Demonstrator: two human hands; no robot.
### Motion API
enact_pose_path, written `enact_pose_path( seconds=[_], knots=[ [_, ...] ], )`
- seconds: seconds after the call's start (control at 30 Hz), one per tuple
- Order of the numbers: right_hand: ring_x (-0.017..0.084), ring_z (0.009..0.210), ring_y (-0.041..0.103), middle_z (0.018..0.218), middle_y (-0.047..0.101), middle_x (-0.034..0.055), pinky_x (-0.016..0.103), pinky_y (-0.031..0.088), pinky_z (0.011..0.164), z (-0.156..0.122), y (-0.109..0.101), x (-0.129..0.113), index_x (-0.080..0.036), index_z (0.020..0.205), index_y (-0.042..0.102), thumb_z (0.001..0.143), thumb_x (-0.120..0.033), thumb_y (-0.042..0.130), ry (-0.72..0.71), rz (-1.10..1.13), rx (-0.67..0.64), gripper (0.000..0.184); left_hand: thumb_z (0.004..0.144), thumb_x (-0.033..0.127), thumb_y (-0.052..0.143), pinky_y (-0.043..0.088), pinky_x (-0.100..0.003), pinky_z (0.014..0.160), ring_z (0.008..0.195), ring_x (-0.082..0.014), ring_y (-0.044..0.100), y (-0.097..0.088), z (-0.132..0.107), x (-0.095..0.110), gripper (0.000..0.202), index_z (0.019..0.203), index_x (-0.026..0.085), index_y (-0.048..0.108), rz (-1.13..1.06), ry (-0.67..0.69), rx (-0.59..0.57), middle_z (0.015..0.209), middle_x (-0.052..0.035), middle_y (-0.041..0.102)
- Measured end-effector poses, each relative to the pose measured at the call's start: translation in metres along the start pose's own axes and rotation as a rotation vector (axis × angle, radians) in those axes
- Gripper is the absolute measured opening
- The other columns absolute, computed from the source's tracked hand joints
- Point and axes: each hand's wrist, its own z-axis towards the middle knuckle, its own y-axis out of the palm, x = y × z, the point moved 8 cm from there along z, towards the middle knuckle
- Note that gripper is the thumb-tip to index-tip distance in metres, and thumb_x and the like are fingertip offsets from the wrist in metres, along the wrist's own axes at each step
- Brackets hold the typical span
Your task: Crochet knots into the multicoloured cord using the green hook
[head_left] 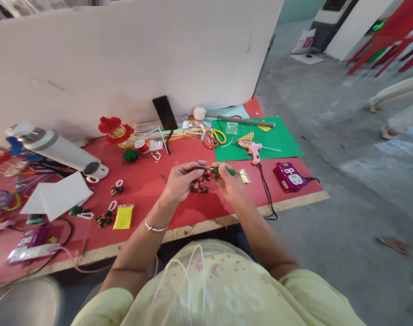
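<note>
My right hand (228, 182) is closed around a green-handled crochet hook (231, 171), its metal shaft pointing left. In my left hand (180, 179), fingers pinch a dark multicoloured crochet piece (201, 186) at the hook's tip. The piece hangs below the fingers and is partly hidden by them. Just right of the hook lies a small yellow packet (244, 176). Left of my left hand, on the red-covered table (148, 199), are similar dark crochet pieces with white bead loops, one (117, 188) higher up and another (104, 219) nearer the edge.
A pink glue gun (252, 148) rests on green sheet (277, 136), its black cord running off the front edge. Nearby are scissors (217, 136), a phone (165, 112) and a purple power socket (290, 176). A white flask (62, 151), white paper (59, 197) and yellow packet (123, 217) lie left.
</note>
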Motion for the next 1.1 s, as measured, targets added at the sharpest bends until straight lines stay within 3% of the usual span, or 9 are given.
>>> enact_pose_path(
  seconds=[0.27,0.43,0.7,0.93,1.1],
  knots=[
    [0.013,0.071,0.065,0.078,0.077,-0.0026,0.032,0.055,0.073,-0.001,-0.002,-0.002,-0.027,0.081,0.082,0.064,-0.059,0.095,0.018,0.000,-0.022,0.038,0.063,0.024,0.094,0.039,-0.018,0.042,0.045,-0.0056,0.053,-0.003,0.003,-0.002,0.037,0.098,0.015,0.086,0.040,-0.011,-0.022,0.069,-0.0023,0.073],
    [0.015,0.077,0.069,0.084,0.080,-0.0009,0.033,0.057,0.077,0.000,-0.006,-0.008,-0.028,0.078,0.082,0.066,-0.058,0.094,-0.001,-0.057,-0.044,0.034,0.066,0.027,0.095,0.039,-0.019,0.043,0.045,-0.0062,0.052,-0.003,0.003,0.004,0.035,0.098,0.015,0.087,0.121,0.013,-0.062,0.066,-0.0029,0.071],
    [0.018,0.081,0.074,0.090,0.084,0.0033,0.035,0.061,0.079,0.010,0.002,-0.034,-0.026,0.084,0.085,0.075,-0.058,0.088,0.045,-0.364,-0.367,0.034,0.068,0.028,0.092,0.041,-0.020,0.045,0.047,-0.0090,0.054,-0.009,0.004,0.006,0.035,0.099,0.013,0.087,0.217,-0.024,-0.093,0.058,-0.0033,0.066],
    [0.019,0.080,0.074,0.086,0.084,0.0013,0.035,0.058,0.078,0.003,0.019,-0.071,-0.027,0.091,0.086,0.089,-0.047,0.077,-0.181,-0.725,-0.465,0.022,0.071,0.025,0.087,0.041,-0.022,0.048,0.049,-0.0091,0.053,-0.011,0.005,0.016,0.023,0.091,0.015,0.088,0.380,0.153,0.018,0.067,-0.0046,0.073],
    [0.019,0.080,0.074,0.086,0.084,-0.0001,0.033,0.057,0.076,-0.007,0.027,-0.079,-0.028,0.089,0.086,0.090,-0.043,0.076,-0.235,-0.815,-0.469,0.018,0.074,0.021,0.084,0.056,-0.029,0.068,0.071,-0.0182,0.069,-0.006,0.002,0.029,0.010,0.082,0.019,0.088,0.490,0.324,0.075,0.081,-0.0075,0.081]
  ],
)
